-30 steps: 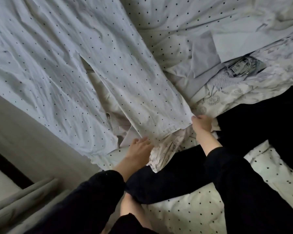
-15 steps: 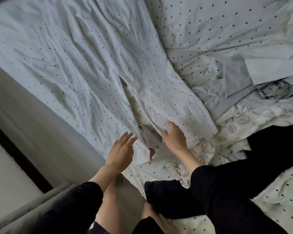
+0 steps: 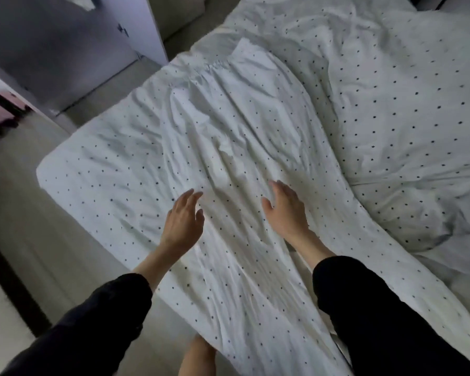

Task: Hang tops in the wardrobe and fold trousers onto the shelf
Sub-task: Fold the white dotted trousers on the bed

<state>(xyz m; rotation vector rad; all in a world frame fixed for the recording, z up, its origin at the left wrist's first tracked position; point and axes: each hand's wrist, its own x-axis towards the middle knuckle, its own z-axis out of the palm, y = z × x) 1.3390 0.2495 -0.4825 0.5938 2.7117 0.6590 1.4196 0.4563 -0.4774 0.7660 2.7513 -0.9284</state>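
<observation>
Nearest the camera, the polka-dot trousers lie spread lengthwise on the bed, their near end trailing over the bed's near edge toward the floor. That overhang is the first risk: in my judgement, any tug from farther up could let the loose end slide off and pull the cloth crooked.

Above the middle of the cloth the left hand and right hand are both spread with relaxed fingers, gripping nothing; whether the palms touch the fabric or hover just over it I cannot tell. The fabric between and beyond them is heavily wrinkled, so a fold made now would likely trap creases and come out uneven.

Farther off, the gathered waistband sits near the bed's far edge. The duvet to the right carries the same dotted print and touches the trousers' right side, so a grab there could catch bedding instead. At far left stands the wardrobe door.
</observation>
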